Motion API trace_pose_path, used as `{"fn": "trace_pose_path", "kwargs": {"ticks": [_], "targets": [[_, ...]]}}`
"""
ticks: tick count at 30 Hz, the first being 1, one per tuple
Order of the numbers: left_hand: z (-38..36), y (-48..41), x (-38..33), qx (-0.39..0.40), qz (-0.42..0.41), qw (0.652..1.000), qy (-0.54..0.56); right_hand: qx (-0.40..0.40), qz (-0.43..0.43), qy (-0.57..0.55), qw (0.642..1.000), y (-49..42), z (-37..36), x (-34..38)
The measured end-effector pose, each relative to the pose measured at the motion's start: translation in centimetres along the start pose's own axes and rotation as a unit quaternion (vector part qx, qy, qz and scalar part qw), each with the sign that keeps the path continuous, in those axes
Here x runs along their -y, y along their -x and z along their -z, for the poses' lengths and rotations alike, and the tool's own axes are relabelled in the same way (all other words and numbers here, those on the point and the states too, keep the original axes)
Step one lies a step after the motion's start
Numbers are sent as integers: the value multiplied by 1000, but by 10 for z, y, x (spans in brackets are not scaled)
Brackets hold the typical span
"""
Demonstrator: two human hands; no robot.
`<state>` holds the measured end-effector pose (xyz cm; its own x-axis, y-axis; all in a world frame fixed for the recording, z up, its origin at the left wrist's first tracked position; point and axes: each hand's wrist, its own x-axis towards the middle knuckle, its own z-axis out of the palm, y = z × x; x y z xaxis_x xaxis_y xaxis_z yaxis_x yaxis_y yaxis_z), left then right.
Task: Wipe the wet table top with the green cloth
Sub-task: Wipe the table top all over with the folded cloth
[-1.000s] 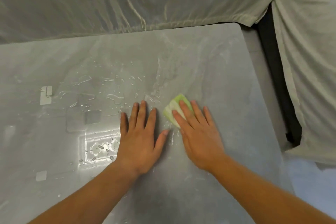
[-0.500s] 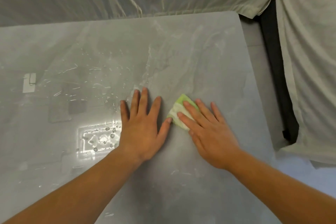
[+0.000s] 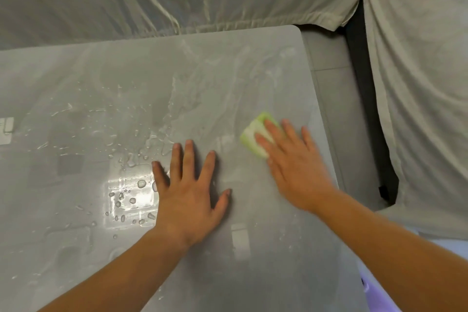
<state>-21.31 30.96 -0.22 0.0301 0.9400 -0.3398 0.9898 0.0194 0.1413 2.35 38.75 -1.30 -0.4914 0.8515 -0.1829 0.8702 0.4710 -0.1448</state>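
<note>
Roughly half done: right hand point(image 3: 295, 164) flat, pressing folded green cloth point(image 3: 254, 134) on grey table top point(image 3: 253, 63); droplets point(image 3: 126, 195) left by splayed, empty left hand point(image 3: 188, 200).

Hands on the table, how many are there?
2. The left hand lies flat on the table top beside the water drops. The right hand presses the green cloth near the table's right edge.
</note>
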Motion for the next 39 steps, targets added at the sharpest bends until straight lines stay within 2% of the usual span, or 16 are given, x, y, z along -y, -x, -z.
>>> {"fn": "trace_pose_path", "kwargs": {"ticks": [2,5,8,10,14,16,18,21,23,24,27,29,31,35,37,39], "targets": [[1,-1,-2,7,6,1000,-8,-15,-79,-42,996,-23,8,-11],[3,-1,-3,15,4,1000,-12,-43,-118,-43,991,1,-3,7],[4,0,-5,18,7,1000,-7,-11,-44,-29,999,56,-15,19],[4,-1,-5,15,6,1000,-2,9,0,-28,1000,50,-11,-8],[1,-1,-5,6,2,1000,-3,-37,-126,-82,988,-1,6,-40],[-1,0,-4,6,4,1000,-3,-54,-150,-84,984,8,1,-27],[-1,0,-5,6,6,1000,-3,-54,-146,-69,985,47,-12,-1],[-1,-1,-5,7,6,1000,-2,-28,-72,-53,996,107,-28,31],[-1,-1,-4,3,6,1000,1,-17,-27,-46,998,102,-26,23],[-2,-1,-4,2,6,1000,1,-17,-33,-43,998,88,-21,18],[-4,-1,-3,2,5,1000,5,-46,-140,-55,988,41,-11,18],[-3,-1,1,-3,-3,999,44,-66,-197,-64,976,41,-16,40],[0,3,11,-12,-14,995,94,-70,-165,-51,982,71,-32,75],[-4,40,43,-35,6,996,84,-25,-23,-46,998,119,-46,115],[-13,61,59,-30,28,996,85,-28,-22,-38,999,88,-39,109],[-22,74,71,-27,19,997,70,-52,-71,-38,995,35,-28,105]]}}
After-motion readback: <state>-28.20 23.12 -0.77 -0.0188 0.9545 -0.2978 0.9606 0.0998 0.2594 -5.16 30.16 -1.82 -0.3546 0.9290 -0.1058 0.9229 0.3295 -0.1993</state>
